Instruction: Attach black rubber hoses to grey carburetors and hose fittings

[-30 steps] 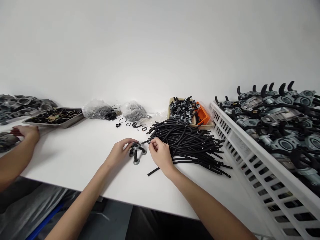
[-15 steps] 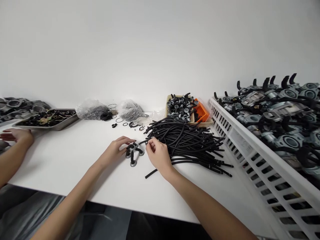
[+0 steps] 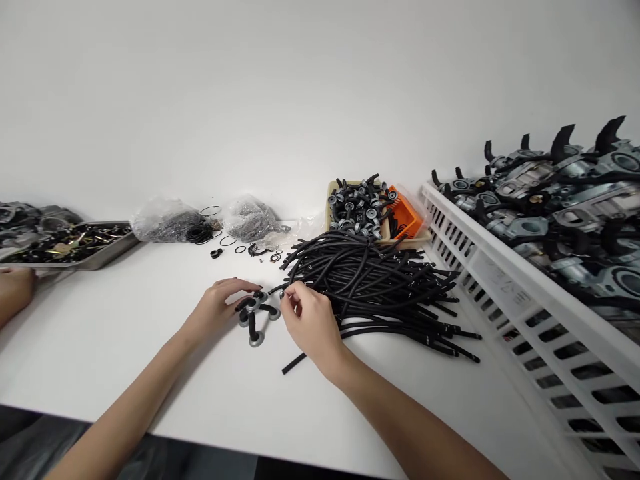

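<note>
Near the middle of the white table (image 3: 150, 363), several short black hose pieces with grey round caps (image 3: 253, 337) sit in a small cluster. My left hand (image 3: 217, 310) reaches round the cluster's far left side, thumb and forefinger curled on one of the capped hose pieces. Just right of the cluster, my right hand (image 3: 313, 327) is closed in a pinch; whatever lies between its fingertips is too small to make out. Behind and beside this hand spreads a heap of long black rubber hoses (image 3: 370, 273), one of whose ends points toward the cluster.
A yellow bin (image 3: 330, 200) of capped hose pieces and an orange bin (image 3: 407, 217) stand behind the hoses. On the right is a white slatted crate (image 3: 500, 280) of metal castings. Bagged parts (image 3: 250, 219), a metal tray (image 3: 113, 247) and a co-worker's hand (image 3: 15, 293) are leftward.
The view has shifted slightly, so the tray and bags appear further left. My hands stay by the cluster with much the same grip. The co-worker's hand shows less at the left edge.
</note>
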`<state>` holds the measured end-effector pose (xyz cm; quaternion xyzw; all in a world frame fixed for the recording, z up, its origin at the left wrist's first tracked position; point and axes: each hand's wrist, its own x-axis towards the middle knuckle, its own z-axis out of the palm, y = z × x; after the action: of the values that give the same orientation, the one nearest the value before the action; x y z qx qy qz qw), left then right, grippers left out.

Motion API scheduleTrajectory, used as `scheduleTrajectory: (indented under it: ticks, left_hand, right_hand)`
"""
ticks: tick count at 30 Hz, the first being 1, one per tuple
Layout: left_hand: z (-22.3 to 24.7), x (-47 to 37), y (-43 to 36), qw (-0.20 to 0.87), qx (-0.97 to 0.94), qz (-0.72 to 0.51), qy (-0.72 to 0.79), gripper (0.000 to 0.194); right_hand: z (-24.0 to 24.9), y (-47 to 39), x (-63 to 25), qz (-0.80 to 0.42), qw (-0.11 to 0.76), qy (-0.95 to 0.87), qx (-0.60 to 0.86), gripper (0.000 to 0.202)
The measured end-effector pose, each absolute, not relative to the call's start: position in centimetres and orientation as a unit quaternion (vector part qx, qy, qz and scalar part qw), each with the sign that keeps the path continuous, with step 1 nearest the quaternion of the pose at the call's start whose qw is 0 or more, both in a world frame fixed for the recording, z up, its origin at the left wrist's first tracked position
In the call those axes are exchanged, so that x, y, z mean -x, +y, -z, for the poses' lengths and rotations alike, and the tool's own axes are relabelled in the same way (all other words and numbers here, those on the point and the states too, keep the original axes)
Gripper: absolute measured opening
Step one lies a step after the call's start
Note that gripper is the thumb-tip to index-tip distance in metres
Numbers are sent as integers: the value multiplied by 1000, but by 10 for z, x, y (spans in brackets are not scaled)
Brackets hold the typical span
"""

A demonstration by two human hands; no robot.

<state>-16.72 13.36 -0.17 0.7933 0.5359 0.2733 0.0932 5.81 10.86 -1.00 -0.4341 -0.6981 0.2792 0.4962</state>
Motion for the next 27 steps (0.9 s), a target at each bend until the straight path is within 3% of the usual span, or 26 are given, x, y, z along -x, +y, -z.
scheduleTrajectory:
  ticks: [27]
  left_hand:
    - [3, 169, 128, 96, -803, -271, 523, 29]
  right_hand:
    - [10, 110, -60, -284, 492, -697, 438, 14]
